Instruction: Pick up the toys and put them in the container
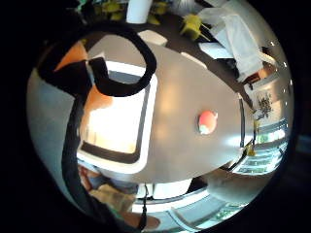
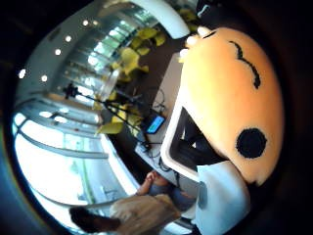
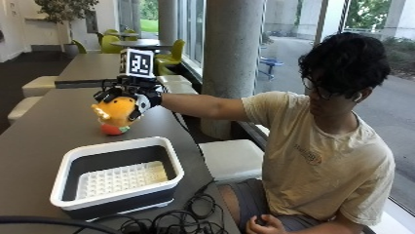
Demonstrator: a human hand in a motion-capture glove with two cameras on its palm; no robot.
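Orange plush toy (image 3: 115, 111) with black stitched marks: I see my gloved right hand (image 3: 133, 93), arm outstretched, fingers curled around it, left of frame centre.

This looks like a public lounge or cafeteria hall in a large institutional building, perhaps a campus. The long grey counter (image 3: 52, 131) stands beside a thick round concrete column (image 3: 232, 58), with pale cushioned bench seats (image 3: 233, 158) along the counter's edge near the column's foot. Beyond the column, tall floor-to-ceiling windows (image 3: 285, 29) give onto paved ground and greenery outside. Farther back from the column stand another dark table (image 3: 139, 44) ringed by yellow-green chairs (image 3: 170, 51) and a potted tree (image 3: 62, 9). The thumb-side palm view shows recessed ceiling spotlights (image 2: 44, 78).
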